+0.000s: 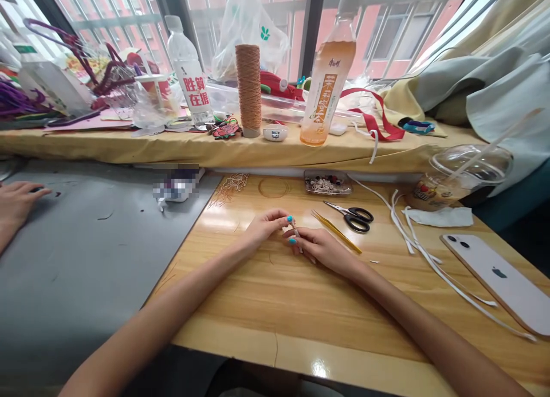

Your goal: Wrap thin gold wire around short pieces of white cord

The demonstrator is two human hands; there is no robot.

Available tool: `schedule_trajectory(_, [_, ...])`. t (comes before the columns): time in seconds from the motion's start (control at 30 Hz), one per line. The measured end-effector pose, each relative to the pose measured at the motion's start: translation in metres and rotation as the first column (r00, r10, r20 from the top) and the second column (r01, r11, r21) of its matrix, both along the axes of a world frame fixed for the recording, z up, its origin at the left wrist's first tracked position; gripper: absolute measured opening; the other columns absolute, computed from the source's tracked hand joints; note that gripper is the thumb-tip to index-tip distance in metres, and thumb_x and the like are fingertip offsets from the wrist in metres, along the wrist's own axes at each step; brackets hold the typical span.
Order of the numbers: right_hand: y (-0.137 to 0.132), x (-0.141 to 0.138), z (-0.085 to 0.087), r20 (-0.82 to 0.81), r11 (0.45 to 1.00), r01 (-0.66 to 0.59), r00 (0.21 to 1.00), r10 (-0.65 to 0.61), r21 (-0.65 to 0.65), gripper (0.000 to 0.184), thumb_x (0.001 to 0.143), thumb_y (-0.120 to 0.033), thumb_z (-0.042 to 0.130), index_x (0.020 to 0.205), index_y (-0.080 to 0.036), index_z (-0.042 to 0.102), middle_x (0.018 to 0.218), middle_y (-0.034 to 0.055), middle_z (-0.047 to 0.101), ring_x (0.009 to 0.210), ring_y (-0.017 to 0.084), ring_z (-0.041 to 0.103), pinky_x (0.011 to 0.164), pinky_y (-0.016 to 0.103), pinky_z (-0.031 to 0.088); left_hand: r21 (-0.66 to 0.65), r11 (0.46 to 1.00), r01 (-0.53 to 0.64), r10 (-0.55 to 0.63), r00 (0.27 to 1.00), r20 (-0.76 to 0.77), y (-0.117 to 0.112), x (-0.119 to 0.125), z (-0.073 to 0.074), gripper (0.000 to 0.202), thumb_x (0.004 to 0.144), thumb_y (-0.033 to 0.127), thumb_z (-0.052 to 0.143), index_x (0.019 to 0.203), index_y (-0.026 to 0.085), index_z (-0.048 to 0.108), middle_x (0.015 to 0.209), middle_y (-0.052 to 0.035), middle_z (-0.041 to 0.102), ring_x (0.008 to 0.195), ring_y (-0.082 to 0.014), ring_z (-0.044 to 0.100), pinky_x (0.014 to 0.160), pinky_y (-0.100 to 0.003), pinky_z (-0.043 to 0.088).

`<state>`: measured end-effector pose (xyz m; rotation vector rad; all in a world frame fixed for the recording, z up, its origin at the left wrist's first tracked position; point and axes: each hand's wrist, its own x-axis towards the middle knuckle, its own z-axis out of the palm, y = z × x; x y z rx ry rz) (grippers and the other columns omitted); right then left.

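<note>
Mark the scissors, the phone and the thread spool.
scissors [347, 213]: head view, at the pivot.
phone [501, 282]: head view, middle of its back.
thread spool [248, 82]: head view, wound thread at mid-height.

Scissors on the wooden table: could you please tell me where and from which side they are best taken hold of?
Probably take the scissors by the black handle loops, coming from above on the right. They lie flat and closed, blades pointing left, near the right hand, which pinches a small piece with the left hand.

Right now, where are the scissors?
In the head view the scissors lie on the wooden table, just right of the right hand, beside the yellow tweezers.
</note>
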<state>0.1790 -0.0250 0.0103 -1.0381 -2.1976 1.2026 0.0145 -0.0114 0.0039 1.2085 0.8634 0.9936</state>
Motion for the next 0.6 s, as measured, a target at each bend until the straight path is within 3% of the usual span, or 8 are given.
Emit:
schedule_trajectory(0.23, [-0.003,0.001,-0.001,-0.012,0.998,0.017,1.000,-0.016,0.067,0.032,0.086,-0.034,0.031,0.076,-0.015,0.055,0.058,-0.0008,0.054,0.051,0.010,0.046,0.054,0.022,0.036,0.099,0.995,0.023,-0.014,0.996,-0.085,-0.006,0.002,0.006,0.026,0.068,0.035,0.058,0.084,0.015,0.055,0.072,-0.0001,0.054,0.068,-0.0109,0.049,0.067,-0.022,0.038])
schedule_trajectory(0.33, [-0.004,0.002,-0.001,0.037,0.991,-0.019,0.999,0.014,0.134,0.032,0.086,-0.033,0.030,0.078,-0.017,0.057,0.059,0.0001,0.056,0.057,0.012,0.050,0.059,0.024,0.038,0.153,0.988,0.022,0.006,0.984,-0.179,-0.007,0.001,0.005,0.024,0.068,0.037,0.056,0.072,0.013,0.056,0.065,0.0008,0.052,0.063,-0.0109,0.047,0.063,-0.022,0.037])
schedule_trajectory(0.4, [-0.005,0.006,0.002,0.095,0.967,0.036,0.994,-0.062,0.252,0.030,0.086,-0.032,0.031,0.086,-0.018,0.057,0.072,0.0028,0.060,0.067,0.014,0.054,0.064,0.026,0.039,0.191,0.981,-0.031,0.077,0.968,-0.238,-0.004,-0.002,0.002,0.024,0.070,0.037,0.054,0.067,0.013,0.056,0.064,0.0007,0.053,0.064,-0.0115,0.047,0.062,-0.021,0.036])
schedule_trajectory(0.43, [-0.005,0.009,0.004,0.136,0.934,0.089,0.980,-0.143,0.345,0.029,0.087,-0.032,0.030,0.091,-0.019,0.056,0.082,0.0048,0.061,0.074,0.016,0.054,0.067,0.027,0.039,0.209,0.976,-0.052,0.108,0.957,-0.269,-0.002,-0.003,0.000,0.023,0.071,0.036,0.053,0.067,0.013,0.056,0.065,0.0004,0.054,0.065,-0.0120,0.048,0.062,-0.021,0.036])
schedule_trajectory(0.5, [-0.004,0.019,0.010,0.236,0.812,0.183,0.901,-0.364,0.555,0.031,0.087,-0.033,0.030,0.100,-0.019,0.053,0.099,0.0093,0.058,0.087,0.020,0.053,0.068,0.029,0.039,0.263,0.964,-0.044,0.142,0.918,-0.370,0.002,-0.007,-0.005,0.023,0.074,0.034,0.050,0.068,0.014,0.057,0.067,-0.0005,0.056,0.067,-0.0134,0.049,0.063,-0.022,0.036])
schedule_trajectory(0.57, [-0.001,0.031,0.015,0.385,0.699,0.166,0.736,-0.557,0.696,0.035,0.085,-0.039,0.032,0.103,-0.015,0.051,0.099,0.0140,0.055,0.087,0.025,0.052,0.060,0.030,0.038,0.349,0.937,0.029,0.168,0.837,-0.521,0.007,-0.010,-0.008,0.022,0.076,0.032,0.049,0.068,0.014,0.059,0.067,-0.0018,0.058,0.069,-0.0152,0.049,0.065,-0.024,0.036])
schedule_trajectory(0.6, [0.001,0.036,0.016,0.452,0.677,0.124,0.656,-0.605,0.726,0.038,0.083,-0.041,0.035,0.101,-0.013,0.051,0.096,0.0160,0.055,0.087,0.027,0.052,0.057,0.031,0.038,0.397,0.915,0.071,0.197,0.780,-0.594,0.009,-0.012,-0.008,0.022,0.077,0.031,0.048,0.068,0.015,0.060,0.068,-0.0026,0.058,0.071,-0.0163,0.049,0.067,-0.025,0.036])
